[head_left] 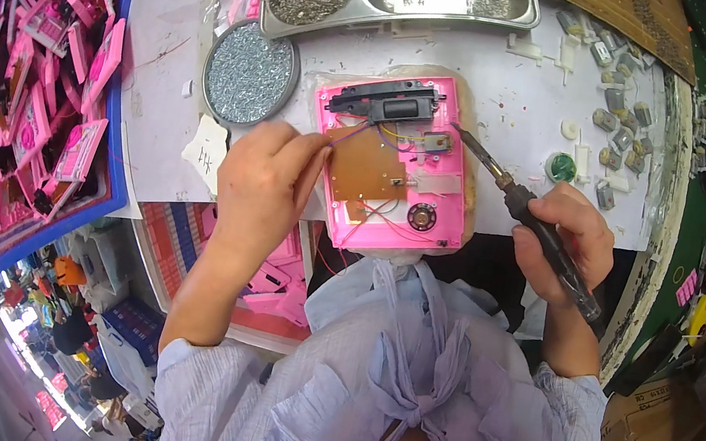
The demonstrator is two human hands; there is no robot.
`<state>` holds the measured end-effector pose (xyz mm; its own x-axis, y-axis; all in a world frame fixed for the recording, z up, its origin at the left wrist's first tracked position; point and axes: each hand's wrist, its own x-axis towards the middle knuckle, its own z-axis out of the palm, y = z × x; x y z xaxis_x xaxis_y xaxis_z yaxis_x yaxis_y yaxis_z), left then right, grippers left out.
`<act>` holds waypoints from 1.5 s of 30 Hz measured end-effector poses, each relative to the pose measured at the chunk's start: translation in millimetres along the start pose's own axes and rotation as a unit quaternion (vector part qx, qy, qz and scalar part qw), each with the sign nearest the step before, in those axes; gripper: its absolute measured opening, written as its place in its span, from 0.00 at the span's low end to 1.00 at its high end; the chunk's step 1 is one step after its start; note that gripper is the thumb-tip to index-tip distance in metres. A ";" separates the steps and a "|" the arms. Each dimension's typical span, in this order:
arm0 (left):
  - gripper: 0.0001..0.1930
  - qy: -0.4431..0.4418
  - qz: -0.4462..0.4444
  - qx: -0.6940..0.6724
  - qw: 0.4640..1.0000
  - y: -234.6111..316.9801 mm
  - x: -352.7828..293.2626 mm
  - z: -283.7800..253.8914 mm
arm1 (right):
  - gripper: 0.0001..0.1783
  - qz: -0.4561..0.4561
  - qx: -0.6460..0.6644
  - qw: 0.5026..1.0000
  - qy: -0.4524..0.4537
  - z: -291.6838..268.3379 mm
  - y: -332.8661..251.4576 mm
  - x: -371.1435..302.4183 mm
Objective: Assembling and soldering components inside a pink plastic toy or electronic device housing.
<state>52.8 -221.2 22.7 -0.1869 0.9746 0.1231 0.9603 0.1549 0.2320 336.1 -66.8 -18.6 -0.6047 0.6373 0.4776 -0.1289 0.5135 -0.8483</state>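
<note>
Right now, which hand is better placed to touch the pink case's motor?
Probably the right hand: it holds the black tool, tip near that motor. The left hand pinches a blue wire.

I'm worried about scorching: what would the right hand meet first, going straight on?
Probably the pink casing, at its right edge, via the soldering iron in the right hand; depth is unclear.

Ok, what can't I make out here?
Head view:
Thin blue wire: end hidden by the left hand.
Silver metal tray: far side cut off by top edge.
Black-handled soldering iron: tip too small to judge contact.
Brown rectangular circuit board: underside hidden by its upper face.
</note>
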 end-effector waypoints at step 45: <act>0.06 -0.008 -0.224 -0.631 0.742 14.6 13.7 31.1 | 0.28 0.064 0.025 0.997 -0.047 100.2 4.2 77.5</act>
<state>70.7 -200.6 -2.2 -0.4174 0.8741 -0.2485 -0.1591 0.1989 0.9670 209.9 -72.9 -8.0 -0.6890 0.6380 0.3439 -0.0842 0.4008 -0.9123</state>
